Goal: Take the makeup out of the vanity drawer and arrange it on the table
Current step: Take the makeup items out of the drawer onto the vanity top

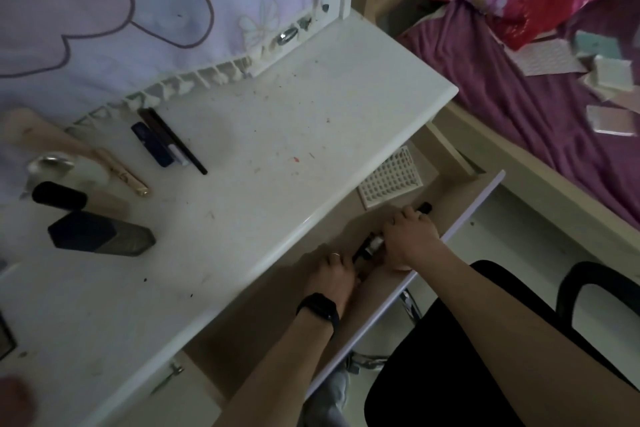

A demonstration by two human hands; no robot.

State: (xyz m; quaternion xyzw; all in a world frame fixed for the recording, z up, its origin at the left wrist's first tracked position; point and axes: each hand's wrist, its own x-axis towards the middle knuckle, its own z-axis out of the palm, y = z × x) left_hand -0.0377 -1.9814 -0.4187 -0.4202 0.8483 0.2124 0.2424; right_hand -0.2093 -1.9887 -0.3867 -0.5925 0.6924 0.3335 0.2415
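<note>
both hands in drawer (460, 204) | right hand (410, 236) over dark tube (372, 246), grip unclear | left hand (330, 274) touching its near end, grip unclear | tube axis runs hand-to-hand

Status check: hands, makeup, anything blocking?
Both hands in open drawer: left hand, right hand on dark makeup items. Several pieces already on table. Nothing blocking.

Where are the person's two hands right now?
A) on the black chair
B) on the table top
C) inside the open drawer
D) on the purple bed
C: both the left hand and the right hand reach down into the open drawer, on small dark makeup items there.
</note>
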